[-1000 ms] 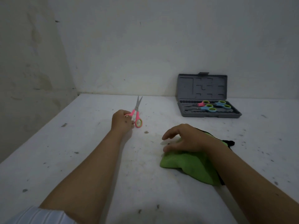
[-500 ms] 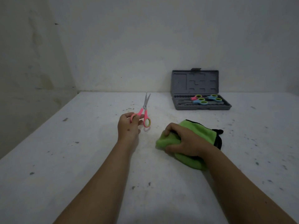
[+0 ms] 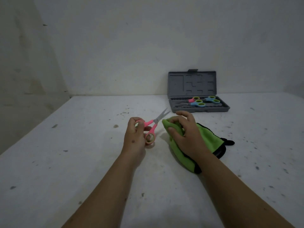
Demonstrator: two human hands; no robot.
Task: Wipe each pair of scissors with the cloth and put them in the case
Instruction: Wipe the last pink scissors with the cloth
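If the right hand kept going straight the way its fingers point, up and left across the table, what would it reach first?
Most likely the blades of the pink scissors held by the left hand. The right hand, gripping the green cloth, has its fingertips just short of the blade tips, though depth is hard to judge.

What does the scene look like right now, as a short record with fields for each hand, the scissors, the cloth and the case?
left hand: holds the pink scissors by the handles, blades slightly parted, tips toward the cloth
right hand: grips the green cloth, bunched on the table
case: grey, open, lid upright, at the back wall
in case: one pink pair, two blue pairs
wiping: blades and cloth not yet touching
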